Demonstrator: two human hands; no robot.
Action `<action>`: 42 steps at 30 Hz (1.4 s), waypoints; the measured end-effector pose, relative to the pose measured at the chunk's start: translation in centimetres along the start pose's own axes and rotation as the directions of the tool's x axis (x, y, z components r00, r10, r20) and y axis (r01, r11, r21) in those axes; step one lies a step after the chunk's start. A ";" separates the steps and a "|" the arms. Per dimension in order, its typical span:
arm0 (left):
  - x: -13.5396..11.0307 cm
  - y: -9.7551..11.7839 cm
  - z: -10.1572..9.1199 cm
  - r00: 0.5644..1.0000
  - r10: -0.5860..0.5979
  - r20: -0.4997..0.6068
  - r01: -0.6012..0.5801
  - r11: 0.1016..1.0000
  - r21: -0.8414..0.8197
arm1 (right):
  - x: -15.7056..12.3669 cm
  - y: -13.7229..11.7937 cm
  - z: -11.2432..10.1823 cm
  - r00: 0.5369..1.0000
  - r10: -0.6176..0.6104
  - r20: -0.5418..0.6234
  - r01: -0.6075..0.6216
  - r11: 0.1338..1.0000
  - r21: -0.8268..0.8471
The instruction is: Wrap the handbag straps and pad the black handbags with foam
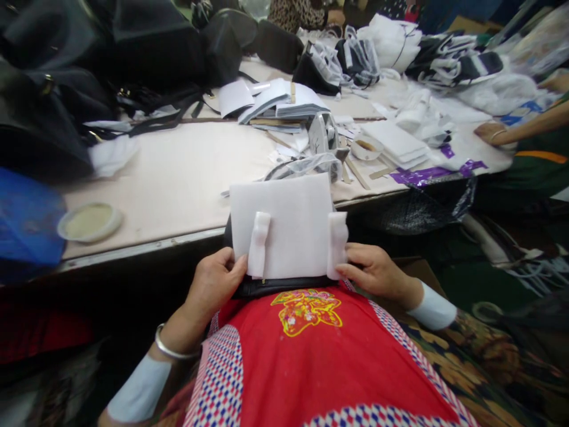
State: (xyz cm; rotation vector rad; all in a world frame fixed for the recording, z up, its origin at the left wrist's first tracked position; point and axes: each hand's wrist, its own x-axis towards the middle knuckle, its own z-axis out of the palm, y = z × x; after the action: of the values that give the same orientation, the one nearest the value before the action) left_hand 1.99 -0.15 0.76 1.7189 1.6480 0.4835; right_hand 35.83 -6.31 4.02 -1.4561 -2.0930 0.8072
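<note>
A black bag rests against my lap at the table's edge, mostly covered by a white foam sheet. Two narrow white foam strips lie over it: a left strip and a right strip. My left hand grips the lower left corner of the bag and sheet, thumb on top near the left strip. On the other side my right hand pinches the right strip at the sheet's right edge, its fingers partly behind it.
Black bags are piled at the back left. A round lid with pale paste sits near the left table edge. Stacked sheets, a tape dispenser and a bowl lie ahead. Another person's hand rests at right.
</note>
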 end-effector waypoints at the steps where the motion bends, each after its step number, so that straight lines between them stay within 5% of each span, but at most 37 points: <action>1: 0.0 0.0 -0.1 1.000 0.006 -0.002 -0.006 1.000 -0.010 | 0.4 -0.4 0.4 0.998 0.060 -0.018 -0.061 0.995 -0.083; 6: 0.7 -0.8 -0.8 0.996 0.029 0.083 -0.024 0.997 -0.068 | 1.8 -0.7 1.7 0.949 0.314 0.016 -0.302 0.924 -0.235; 9: 1.5 -1.8 -1.6 0.997 0.063 0.034 -0.060 0.995 -0.085 | 2.1 -0.2 1.6 0.956 0.293 0.014 -0.285 0.937 -0.202; 12: 2.2 -2.3 -2.4 0.986 0.099 -0.132 -0.107 0.993 -0.055 | 2.2 -0.1 1.0 0.963 0.240 -0.121 -0.256 0.957 -0.136; 14: 2.7 -1.9 -3.0 0.940 0.212 -0.267 -0.210 0.977 0.036 | 2.8 -0.1 0.4 0.948 0.153 -0.280 -0.191 0.975 -0.113; 17: 4.2 0.3 -3.7 0.804 0.491 -0.337 -0.455 0.871 0.183 | 5.0 -0.4 -0.1 0.889 -0.133 -0.439 0.028 0.971 -0.238; 19: 5.5 2.1 -3.7 0.721 0.630 -0.287 -0.583 0.776 0.240 | 7.1 -0.8 0.1 0.851 -0.310 -0.423 0.152 0.918 -0.367; 21: 7.0 3.8 -3.1 0.687 0.701 -0.190 -0.641 0.708 0.295 | 9.2 -1.1 0.9 0.859 -0.373 -0.350 0.187 0.865 -0.465; 25: 8.8 5.0 -0.6 0.722 0.683 0.114 -0.666 0.640 0.382 | 11.5 -0.6 3.4 0.943 -0.292 -0.160 0.169 0.833 -0.526; 27: 8.9 4.5 0.7 0.743 0.644 0.182 -0.652 0.638 0.410 | 11.7 0.0 3.8 0.950 -0.285 -0.129 0.191 0.854 -0.485; 33: 8.5 3.5 2.3 0.786 0.598 0.160 -0.601 0.676 0.426 | 14.3 2.4 -0.8 0.844 -0.356 -0.401 0.145 0.871 -0.469; 38: 8.4 3.9 2.2 0.792 0.592 0.151 -0.593 0.685 0.424 | 18.9 2.9 -4.7 0.936 -0.212 -0.280 -0.020 0.765 -0.644; 42: 8.2 4.0 2.0 0.793 0.588 0.162 -0.593 0.684 0.425 | 19.9 -1.1 -6.1 0.950 -0.227 -0.214 0.081 0.842 -0.534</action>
State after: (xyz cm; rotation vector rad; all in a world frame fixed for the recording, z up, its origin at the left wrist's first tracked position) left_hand 7.22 7.55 0.65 2.6344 1.2103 0.3839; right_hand 32.50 13.37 10.00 -1.5159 -2.2699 -0.0467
